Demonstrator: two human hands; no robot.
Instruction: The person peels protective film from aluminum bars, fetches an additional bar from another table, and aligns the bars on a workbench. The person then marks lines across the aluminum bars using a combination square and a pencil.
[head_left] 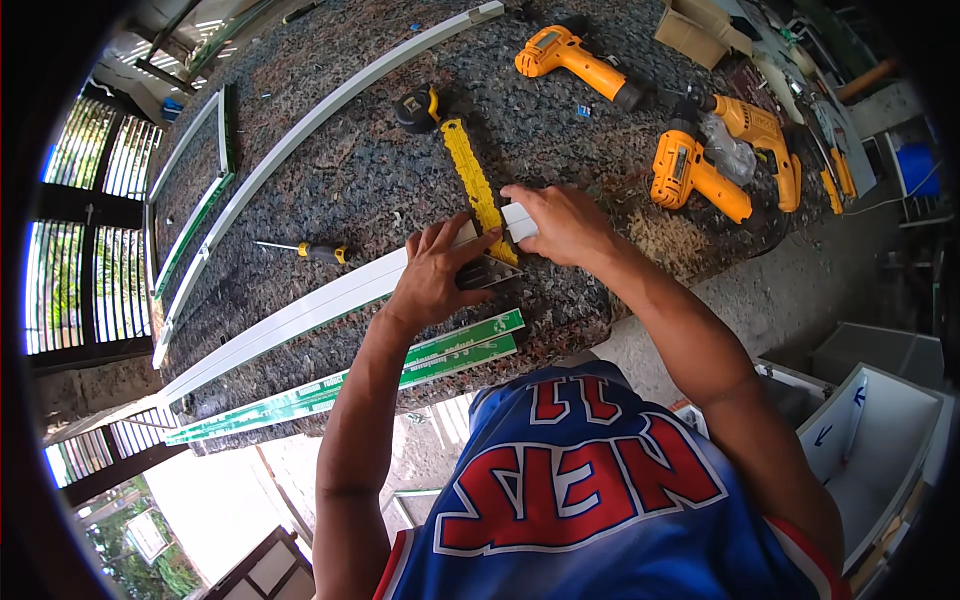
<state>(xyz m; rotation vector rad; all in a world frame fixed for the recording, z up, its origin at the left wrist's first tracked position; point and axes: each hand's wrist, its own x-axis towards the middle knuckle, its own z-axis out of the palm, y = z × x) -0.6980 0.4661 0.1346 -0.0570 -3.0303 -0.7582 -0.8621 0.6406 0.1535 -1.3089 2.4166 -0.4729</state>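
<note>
A long white metal bar (330, 287) runs across the carpeted bench top, one end under my hands. Across it lies a worn yellow try square (466, 165), its dark stock partly covered by my fingers. My left hand (437, 272) is closed over the bar and the square, index finger on the yellow blade and thumb low by the stock. On the other side of the blade, my right hand (562, 228) grips the short white end of the bar, its index finger reaching to the blade's edge. Its other fingertips are hidden.
A tape measure (417, 108) lies past the square, a screwdriver (305, 250) to the left. Green-filmed strips (460, 350) are nearer me. Orange drills (575, 65) lie at right; another long white bar (300, 130) curves behind. White cabinet (870, 460) stands lower right.
</note>
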